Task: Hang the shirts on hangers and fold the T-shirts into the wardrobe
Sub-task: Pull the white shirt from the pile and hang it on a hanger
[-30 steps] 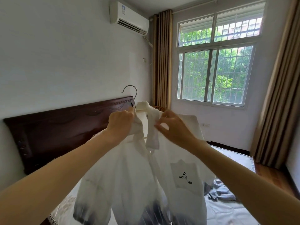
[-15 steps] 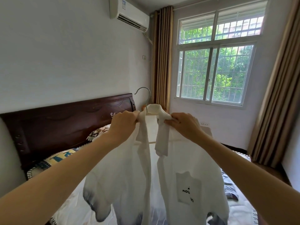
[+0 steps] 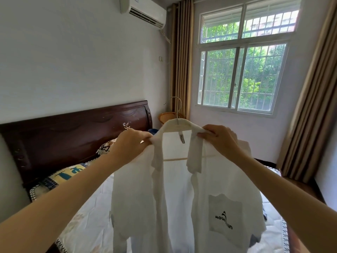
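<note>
Two hands up — left hand and right hand each pinch a collar side of one thin white button-up shirt. Shirt hangs open on one pale wooden hanger with metal hook, held above the white-sheeted bed — one chest pocket with a black logo.

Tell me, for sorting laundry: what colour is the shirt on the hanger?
White shirt, black logo on its pocket; head view.
</note>
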`<state>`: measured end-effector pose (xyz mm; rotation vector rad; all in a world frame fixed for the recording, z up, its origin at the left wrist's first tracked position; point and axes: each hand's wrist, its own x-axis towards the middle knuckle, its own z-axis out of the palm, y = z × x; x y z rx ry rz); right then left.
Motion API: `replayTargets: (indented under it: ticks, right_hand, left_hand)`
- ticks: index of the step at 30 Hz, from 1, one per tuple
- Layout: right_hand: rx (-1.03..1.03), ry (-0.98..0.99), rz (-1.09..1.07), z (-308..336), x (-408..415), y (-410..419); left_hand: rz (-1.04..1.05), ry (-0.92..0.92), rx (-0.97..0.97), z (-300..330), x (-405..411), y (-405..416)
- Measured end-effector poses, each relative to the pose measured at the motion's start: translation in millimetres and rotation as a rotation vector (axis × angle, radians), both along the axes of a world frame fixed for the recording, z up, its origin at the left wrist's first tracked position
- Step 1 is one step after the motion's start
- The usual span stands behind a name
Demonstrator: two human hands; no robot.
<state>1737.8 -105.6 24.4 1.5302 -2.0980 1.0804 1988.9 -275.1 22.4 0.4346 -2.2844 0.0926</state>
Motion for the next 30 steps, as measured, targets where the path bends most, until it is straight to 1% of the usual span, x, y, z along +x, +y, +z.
replayTargets:
  ticks: [3, 7, 8, 11, 14, 17, 19, 22, 24, 27, 28, 30]
  right_hand:
    - [-0.018, -0.019, 0.013, 2, -6, 2]
    - [-0.06, -0.081, 0.043, 5, -14, 7]
    - [-0.073, -0.108, 0.054, 6, -15, 8]
    - [-0.086, -0.153, 0.077, 3, -19, 10]
    - [-0.069, -0.162, 0.073, -1, -20, 11]
    - [-0.06, -0.186, 0.1, -7, -22, 13]
    - [-0.069, -0.209, 0.14, -9, -21, 13]
    - [-0.07, -0.235, 0.18, -13, -18, 13]
    - [-0.064, -0.262, 0.21, -15, -17, 13]
    - [-0.069, -0.303, 0.25, -17, -17, 13]
    - [-0.07, -0.317, 0.257, -16, -17, 13]
    - [-0.072, -0.344, 0.269, -16, -18, 14]
  left_hand:
    - [-0.065, 0.002, 0.095, -1, 6, 2]
    - [-0.01, -0.051, 0.121, -9, 9, -9]
    - [-0.017, -0.04, 0.123, -10, 9, -10]
    - [-0.051, 0.011, 0.046, -13, 9, -11]
    - [-0.041, 0.016, -0.047, -15, 8, -11]
    - [0.001, 0.027, -0.006, -12, 9, -15]
    - [0.023, 0.029, 0.093, -6, 9, -16]
    - [0.059, -0.044, 0.349, 8, 8, -23]
    - [0.037, -0.104, 0.567, 15, 8, -25]
    - [-0.042, -0.078, 0.919, 11, 9, -29]
    - [-0.042, -0.057, 0.989, 7, 10, -30]
    - [-0.042, -0.014, 1.042, -2, 14, -29]
